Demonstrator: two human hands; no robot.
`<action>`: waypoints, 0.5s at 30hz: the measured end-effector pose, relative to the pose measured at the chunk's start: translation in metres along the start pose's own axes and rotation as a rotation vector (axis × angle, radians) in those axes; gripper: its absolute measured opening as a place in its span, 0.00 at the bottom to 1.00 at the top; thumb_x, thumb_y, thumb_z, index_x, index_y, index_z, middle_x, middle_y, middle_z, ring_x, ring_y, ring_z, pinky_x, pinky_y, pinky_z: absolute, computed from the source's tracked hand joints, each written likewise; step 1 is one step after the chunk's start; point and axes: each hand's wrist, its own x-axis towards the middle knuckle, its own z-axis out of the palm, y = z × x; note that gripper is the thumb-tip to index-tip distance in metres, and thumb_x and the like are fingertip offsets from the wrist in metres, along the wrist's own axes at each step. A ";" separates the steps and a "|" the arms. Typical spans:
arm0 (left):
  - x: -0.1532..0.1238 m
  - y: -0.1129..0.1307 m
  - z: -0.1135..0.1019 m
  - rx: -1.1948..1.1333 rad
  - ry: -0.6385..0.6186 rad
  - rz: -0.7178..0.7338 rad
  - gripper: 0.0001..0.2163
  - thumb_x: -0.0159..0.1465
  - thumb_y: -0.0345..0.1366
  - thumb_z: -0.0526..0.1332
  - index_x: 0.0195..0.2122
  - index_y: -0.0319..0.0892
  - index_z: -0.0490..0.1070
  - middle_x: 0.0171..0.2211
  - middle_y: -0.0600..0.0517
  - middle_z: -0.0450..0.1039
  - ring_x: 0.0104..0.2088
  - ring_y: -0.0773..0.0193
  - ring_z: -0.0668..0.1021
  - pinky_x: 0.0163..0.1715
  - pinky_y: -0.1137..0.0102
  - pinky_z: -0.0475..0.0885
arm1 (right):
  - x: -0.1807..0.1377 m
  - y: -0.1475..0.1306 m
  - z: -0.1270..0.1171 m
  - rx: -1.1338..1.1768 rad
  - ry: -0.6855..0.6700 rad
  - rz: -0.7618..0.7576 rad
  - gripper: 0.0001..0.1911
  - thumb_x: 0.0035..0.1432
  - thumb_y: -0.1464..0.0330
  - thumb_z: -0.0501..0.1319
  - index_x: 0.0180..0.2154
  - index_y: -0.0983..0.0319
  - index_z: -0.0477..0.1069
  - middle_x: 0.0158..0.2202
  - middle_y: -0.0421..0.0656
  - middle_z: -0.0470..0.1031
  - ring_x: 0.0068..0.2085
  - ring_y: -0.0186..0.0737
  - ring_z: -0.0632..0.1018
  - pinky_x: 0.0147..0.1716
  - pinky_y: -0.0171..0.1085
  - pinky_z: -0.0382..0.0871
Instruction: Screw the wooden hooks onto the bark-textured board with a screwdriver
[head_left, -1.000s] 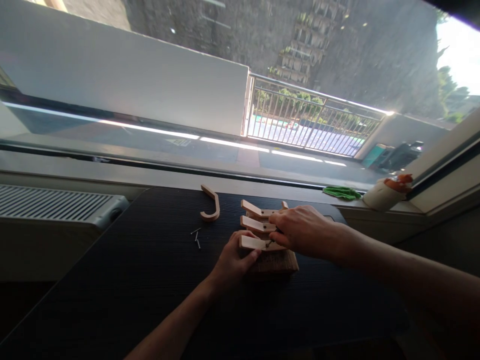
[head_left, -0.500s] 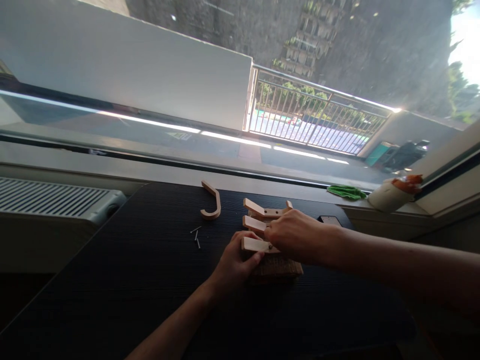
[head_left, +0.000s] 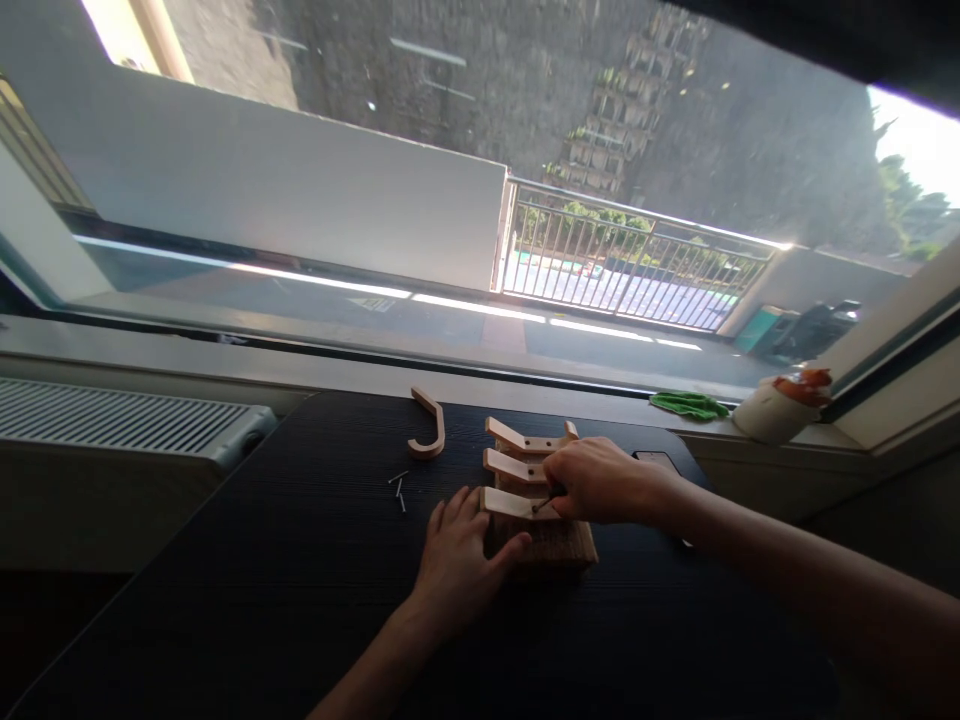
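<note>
While your left hand (head_left: pixel 459 560) lies spread, thumb over the board (head_left: pixel 555 545), your right hand (head_left: pixel 600 478) curls, knuckles up, around a thin tool (head_left: pixel 547 500) at the nearest hook (head_left: pixel 506 503).

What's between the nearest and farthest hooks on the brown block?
In the head view, a middle hook, its one end hidden by the right hand, lies between the nearest hook and the farthest hook.
</note>
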 end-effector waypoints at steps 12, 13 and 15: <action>0.018 0.047 0.022 -0.613 -0.211 -0.130 0.19 0.52 0.37 0.62 0.46 0.40 0.68 0.42 0.46 0.73 0.45 0.53 0.73 0.44 0.62 0.66 | -0.039 0.034 0.032 0.243 0.166 0.115 0.08 0.46 0.66 0.58 0.26 0.60 0.75 0.25 0.41 0.74 0.29 0.36 0.73 0.32 0.35 0.61; 0.020 0.050 0.024 -0.689 -0.224 -0.154 0.22 0.51 0.35 0.63 0.48 0.41 0.66 0.43 0.46 0.73 0.44 0.54 0.74 0.43 0.62 0.68 | -0.043 0.036 0.034 0.269 0.177 0.127 0.09 0.47 0.65 0.58 0.27 0.60 0.75 0.26 0.41 0.74 0.29 0.36 0.72 0.30 0.33 0.60; 0.026 0.052 0.024 -0.802 -0.213 -0.206 0.28 0.47 0.31 0.66 0.51 0.42 0.62 0.42 0.46 0.73 0.42 0.55 0.75 0.41 0.63 0.69 | -0.048 0.038 0.036 0.301 0.213 0.161 0.10 0.48 0.64 0.58 0.28 0.60 0.75 0.26 0.41 0.74 0.28 0.35 0.72 0.28 0.32 0.59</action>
